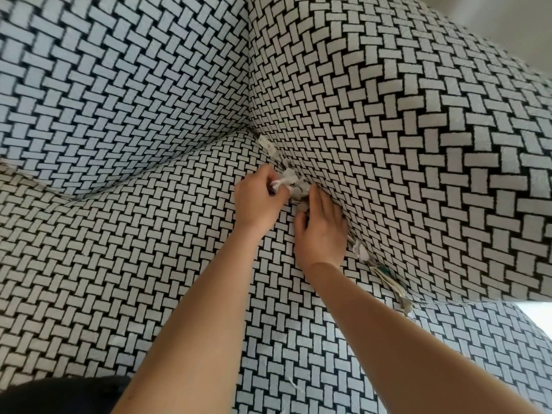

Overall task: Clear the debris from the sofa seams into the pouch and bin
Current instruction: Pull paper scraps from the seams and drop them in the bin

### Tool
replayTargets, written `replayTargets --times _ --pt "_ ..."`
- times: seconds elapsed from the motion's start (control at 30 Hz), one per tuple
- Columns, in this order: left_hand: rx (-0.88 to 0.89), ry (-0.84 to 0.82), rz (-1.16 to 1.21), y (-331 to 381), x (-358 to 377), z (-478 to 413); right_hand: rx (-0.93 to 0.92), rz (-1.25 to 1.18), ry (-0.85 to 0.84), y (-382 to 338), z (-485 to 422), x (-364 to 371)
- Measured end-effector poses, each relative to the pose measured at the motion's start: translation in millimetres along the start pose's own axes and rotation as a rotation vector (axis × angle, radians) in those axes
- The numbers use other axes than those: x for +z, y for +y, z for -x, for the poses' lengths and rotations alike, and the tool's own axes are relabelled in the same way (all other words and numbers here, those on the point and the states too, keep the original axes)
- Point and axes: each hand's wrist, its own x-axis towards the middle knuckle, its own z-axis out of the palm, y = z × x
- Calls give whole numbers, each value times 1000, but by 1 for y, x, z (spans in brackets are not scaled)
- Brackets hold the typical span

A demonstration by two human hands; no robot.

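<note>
White paper scraps (289,178) are wedged along the seam between the seat and the right armrest of a black-and-white woven-pattern sofa (149,249). My left hand (257,198) pinches a clump of these scraps at the seam. My right hand (321,231) rests just below it, fingers curled at the seam with grey scraps under the fingertips; whether it grips them is unclear. More scraps sit higher in the seam (267,144) and lower, near the seat's front (388,282). No pouch or bin is in view.
The sofa back (119,85) rises at the upper left and the armrest (418,144) at the right. A pale floor strip (537,315) shows at the right edge. A dark garment (59,395) fills the bottom left corner.
</note>
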Motion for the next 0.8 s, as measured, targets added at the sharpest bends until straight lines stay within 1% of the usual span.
replayTargets --times 0.07,0.1,0.17,0.23,0.33,0.47,0.63,0.8 --pt "-31 -13 55 -4 -5 6 18 39 -34 0 -1 1" --pt "-28 -20 44 -5 -8 8 19 58 -42 -1 -2 1" --pt "-1 -38 -34 -6 -9 12 24 79 -50 -1 -4 1" --pt "30 -18 -82 -6 -9 13 36 77 -53 -2 -5 1" --pt "48 21 -76 -5 -8 12 53 35 -26 -3 -7 2" --pt "3 15 19 -3 -9 14 58 20 -11 -3 -7 4" --pt "39 37 -19 -3 -8 14 30 -15 -1 -5 -8 2" --pt "53 61 15 -4 -9 15 -9 -129 54 -7 -6 -1"
